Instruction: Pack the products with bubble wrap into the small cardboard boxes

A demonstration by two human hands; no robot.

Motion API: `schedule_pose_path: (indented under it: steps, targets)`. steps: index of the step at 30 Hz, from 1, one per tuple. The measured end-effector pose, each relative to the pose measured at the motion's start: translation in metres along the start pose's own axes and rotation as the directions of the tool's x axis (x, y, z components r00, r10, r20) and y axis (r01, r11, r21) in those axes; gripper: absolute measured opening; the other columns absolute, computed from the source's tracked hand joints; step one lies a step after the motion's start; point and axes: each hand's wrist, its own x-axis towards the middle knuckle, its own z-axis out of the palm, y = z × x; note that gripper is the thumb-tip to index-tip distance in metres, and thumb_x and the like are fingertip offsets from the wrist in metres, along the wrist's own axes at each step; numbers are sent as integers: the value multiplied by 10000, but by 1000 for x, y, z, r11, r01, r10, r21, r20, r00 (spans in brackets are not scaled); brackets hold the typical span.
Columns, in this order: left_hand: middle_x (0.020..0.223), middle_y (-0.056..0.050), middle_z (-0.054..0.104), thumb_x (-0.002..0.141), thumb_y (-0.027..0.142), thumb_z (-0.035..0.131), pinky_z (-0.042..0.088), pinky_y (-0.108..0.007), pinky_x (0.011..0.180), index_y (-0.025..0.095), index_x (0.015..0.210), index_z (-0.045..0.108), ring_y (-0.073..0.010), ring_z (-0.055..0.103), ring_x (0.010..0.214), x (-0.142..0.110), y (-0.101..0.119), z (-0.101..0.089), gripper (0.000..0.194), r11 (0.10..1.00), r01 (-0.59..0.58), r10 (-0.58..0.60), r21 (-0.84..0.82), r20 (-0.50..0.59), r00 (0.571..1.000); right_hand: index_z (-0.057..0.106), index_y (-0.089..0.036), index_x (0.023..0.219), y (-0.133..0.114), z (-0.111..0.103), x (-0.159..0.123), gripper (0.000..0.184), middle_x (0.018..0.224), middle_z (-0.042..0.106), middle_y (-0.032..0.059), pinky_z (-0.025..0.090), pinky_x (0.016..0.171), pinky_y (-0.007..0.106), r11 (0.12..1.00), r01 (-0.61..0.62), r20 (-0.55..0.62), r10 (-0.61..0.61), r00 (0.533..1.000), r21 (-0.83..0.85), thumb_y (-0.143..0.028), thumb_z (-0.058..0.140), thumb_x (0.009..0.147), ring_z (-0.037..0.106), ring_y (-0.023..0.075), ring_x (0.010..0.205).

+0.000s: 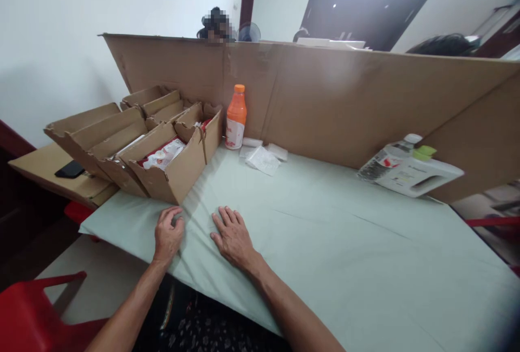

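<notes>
My left hand (168,233) rests on the pale green tablecloth (337,254) by the near corner of a cardboard box (184,173). Its fingers are loosely bent with the thumb apart, and nothing shows in them. To its right, my right hand (233,235) lies palm down on the cloth, fingers stretched out and holding nothing. Inside the nearest box is a red and white packet (166,154). Beyond the hands, an orange bottle (235,119) with a white label stands upright beside some white tissues (263,160).
A tall cardboard partition (325,103) runs along the table's back. At the right stand a clear plastic bottle (385,160) and a white jug (418,176). A dark flat object (70,169) lies at the left. A red stool (36,308) is below. People are partly visible behind the partition.
</notes>
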Motion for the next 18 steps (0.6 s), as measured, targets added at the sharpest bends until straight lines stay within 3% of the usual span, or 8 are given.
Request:
schedule_pose_path:
  steps: [7, 10, 14, 16, 18]
  targets:
    - [1040, -127, 713, 814, 284, 486, 563, -420, 912, 167, 933, 711, -280, 683, 1025, -3, 4, -1, 280, 999, -42, 42, -7, 29, 999, 475, -203, 1519, 2, 6, 1, 561, 1624, 392, 128, 268, 1230, 510, 1000, -5, -17, 5, 1000, -21, -468, 480, 1024, 325, 311, 1518]
    - [1062, -104, 724, 822, 259, 508, 576, -387, 880, 183, 952, 727, -261, 689, 1030, -6, 15, -1, 266, 996, -89, 92, -29, 102, 991, 466, -194, 1527, 1, 5, -2, 573, 1631, 374, 140, 259, 1236, 528, 1000, 0, -2, 0, 1000, -13, -470, 473, 1025, 314, 318, 1524]
    - [1030, -78, 737, 883, 195, 499, 565, -355, 898, 187, 991, 716, -217, 694, 1001, 2, 43, 9, 242, 962, -244, 272, -125, 317, 909, 419, -200, 1561, -8, 4, -21, 628, 1642, 345, 145, 252, 1240, 555, 997, 70, 62, -72, 995, 28, -490, 496, 1009, 298, 335, 1530]
    - [1023, -81, 734, 896, 155, 483, 552, -359, 916, 179, 1002, 702, -212, 687, 999, 13, 57, 20, 244, 936, -311, 352, -166, 368, 861, 375, -208, 1582, -15, 15, -37, 689, 1645, 340, 135, 257, 1244, 547, 981, 185, 73, -188, 979, 51, -511, 536, 985, 302, 328, 1529]
    - [1010, -82, 730, 895, 122, 476, 544, -368, 908, 174, 1004, 692, -215, 678, 985, 25, 67, 33, 247, 911, -365, 413, -194, 400, 818, 451, -246, 1533, -21, 34, -53, 609, 1567, 482, 106, 349, 1211, 485, 935, 346, 34, -349, 937, 77, -491, 555, 985, 439, 286, 1457]
